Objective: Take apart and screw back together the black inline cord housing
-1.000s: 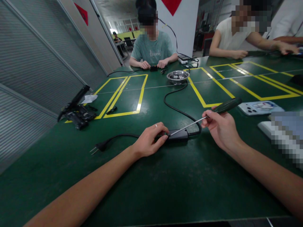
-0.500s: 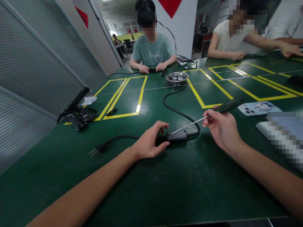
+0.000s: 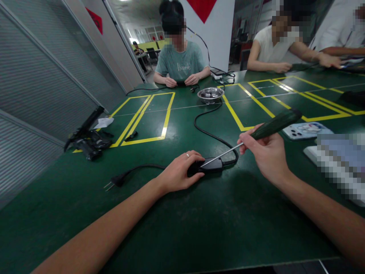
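Observation:
A black power adapter [image 3: 213, 165] lies on the green table, and my left hand [image 3: 182, 171] grips its left end between thumb and fingers. My right hand [image 3: 266, 150] holds a screwdriver [image 3: 275, 123] by its dark green handle. The thin metal shaft slants down to the left, and its tip touches the adapter's top close to my left fingers. From the adapter's left side a cord runs to a two-pin plug [image 3: 116, 181]. Another black cable [image 3: 212, 133] curves from its right side back toward a metal bowl [image 3: 210, 94].
Black plastic-wrapped items [image 3: 92, 144] lie at the left, near a small black part [image 3: 131, 136] inside yellow tape. At the right are a phone [image 3: 308, 130] and a white pixelated object [image 3: 336, 171]. Across the table [image 3: 182, 236] sit several people; one [image 3: 182, 61] handles a dark object.
My left fingers have closed down onto the adapter. The screwdriver handle has risen a little and come closer, with its tip still at the adapter. The view has shifted slightly.

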Tool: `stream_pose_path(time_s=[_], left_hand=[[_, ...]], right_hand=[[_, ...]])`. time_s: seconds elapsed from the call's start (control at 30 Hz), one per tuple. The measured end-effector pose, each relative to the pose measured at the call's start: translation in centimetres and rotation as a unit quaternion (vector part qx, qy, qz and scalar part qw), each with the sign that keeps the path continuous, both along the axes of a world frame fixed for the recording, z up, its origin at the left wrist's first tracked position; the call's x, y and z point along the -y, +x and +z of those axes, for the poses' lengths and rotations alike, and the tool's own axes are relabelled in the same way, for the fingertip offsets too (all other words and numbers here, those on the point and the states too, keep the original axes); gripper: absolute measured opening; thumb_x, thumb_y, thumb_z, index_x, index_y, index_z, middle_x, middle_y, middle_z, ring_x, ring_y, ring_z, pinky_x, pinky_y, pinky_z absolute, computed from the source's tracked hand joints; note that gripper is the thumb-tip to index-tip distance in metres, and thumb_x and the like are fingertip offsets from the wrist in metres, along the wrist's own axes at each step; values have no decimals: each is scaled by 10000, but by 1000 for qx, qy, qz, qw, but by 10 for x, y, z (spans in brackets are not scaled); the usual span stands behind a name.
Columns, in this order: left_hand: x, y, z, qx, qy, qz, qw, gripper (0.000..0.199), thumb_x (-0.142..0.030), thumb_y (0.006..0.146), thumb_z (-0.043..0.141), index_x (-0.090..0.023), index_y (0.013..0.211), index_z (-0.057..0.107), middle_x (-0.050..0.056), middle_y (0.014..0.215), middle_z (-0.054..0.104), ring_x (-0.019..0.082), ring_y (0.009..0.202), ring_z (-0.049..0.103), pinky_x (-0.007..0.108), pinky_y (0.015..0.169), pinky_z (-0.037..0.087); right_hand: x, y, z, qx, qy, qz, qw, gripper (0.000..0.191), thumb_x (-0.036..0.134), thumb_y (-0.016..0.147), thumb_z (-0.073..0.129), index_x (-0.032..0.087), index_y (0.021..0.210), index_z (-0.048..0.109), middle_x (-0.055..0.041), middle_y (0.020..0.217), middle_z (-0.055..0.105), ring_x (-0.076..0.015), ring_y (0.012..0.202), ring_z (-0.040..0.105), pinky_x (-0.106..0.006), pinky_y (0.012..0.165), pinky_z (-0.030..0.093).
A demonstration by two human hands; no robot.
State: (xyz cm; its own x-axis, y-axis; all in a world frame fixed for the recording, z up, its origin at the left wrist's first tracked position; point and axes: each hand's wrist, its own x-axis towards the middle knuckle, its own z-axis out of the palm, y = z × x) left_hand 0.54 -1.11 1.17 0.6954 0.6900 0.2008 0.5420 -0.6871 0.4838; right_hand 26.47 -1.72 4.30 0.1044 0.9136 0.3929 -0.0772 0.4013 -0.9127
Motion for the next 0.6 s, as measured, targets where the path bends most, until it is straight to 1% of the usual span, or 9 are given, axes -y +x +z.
stream_pose_path(time_s=[0.07,0.13,0.2,0.3,0.33,0.4,0.5,0.53,0.6], left_hand=[[0,0,1,4,-2,0,1000,371,-348,870,596,-207,1198,495,98,1209,552,235,1104,546,417,972,456],[0,0,1,10,0,-3,1000,362,-338,865,602,-206,1186,500,100,1198,557,235,1093,552,414,962,463],[0,0,1,14,3,-5,1000,353,-332,861,605,-206,1176,506,103,1190,561,235,1090,555,412,958,466],[1,0,2,13,4,-3,1000,346,-326,859,608,-203,1168,513,103,1187,563,234,1094,555,413,966,462],[1,0,2,12,4,-2,1000,344,-324,858,609,-202,1165,515,102,1183,564,234,1090,556,413,964,463],[1,1,2,13,3,-1,1000,338,-319,855,611,-203,1159,519,101,1174,568,233,1079,559,415,958,466],[0,1,1,18,3,-1,1000,339,-318,855,613,-203,1159,517,100,1174,570,230,1074,558,413,953,467],[0,1,1,18,3,-1,1000,342,-319,856,613,-202,1161,515,100,1178,568,229,1078,556,411,956,465],[0,1,1,15,2,-2,1000,349,-320,856,614,-199,1166,510,101,1186,563,227,1083,552,408,960,461]], right_hand=[[2,-1,2,-13,0,13,1000,128,282,807,683,255,863,571,11,837,656,-126,622,598,-287,569,517],[4,-2,3,-57,-7,55,997,166,292,838,635,282,990,569,2,958,665,-145,715,625,-326,661,537],[5,-3,4,-68,-10,74,995,177,286,858,596,270,1034,587,-16,1022,662,-158,795,633,-356,757,530],[5,-4,2,-29,3,36,999,46,270,843,633,236,868,615,-13,955,664,-144,796,621,-342,807,506],[4,-4,1,-31,5,27,999,56,271,835,647,238,841,602,-4,927,662,-139,780,617,-337,805,503],[3,-4,-2,-68,-4,40,997,86,277,839,637,260,905,585,7,929,662,-140,772,622,-348,805,504],[2,-4,-4,-109,-29,77,991,188,263,861,575,269,1048,587,-15,1013,665,-158,830,638,-373,826,505],[1,-4,-4,-102,-30,73,992,170,254,857,580,255,1025,606,-22,1013,667,-159,838,637,-368,828,504],[1,-4,-4,-76,-18,41,996,71,242,832,633,235,901,621,-17,954,671,-148,806,630,-349,817,503]])
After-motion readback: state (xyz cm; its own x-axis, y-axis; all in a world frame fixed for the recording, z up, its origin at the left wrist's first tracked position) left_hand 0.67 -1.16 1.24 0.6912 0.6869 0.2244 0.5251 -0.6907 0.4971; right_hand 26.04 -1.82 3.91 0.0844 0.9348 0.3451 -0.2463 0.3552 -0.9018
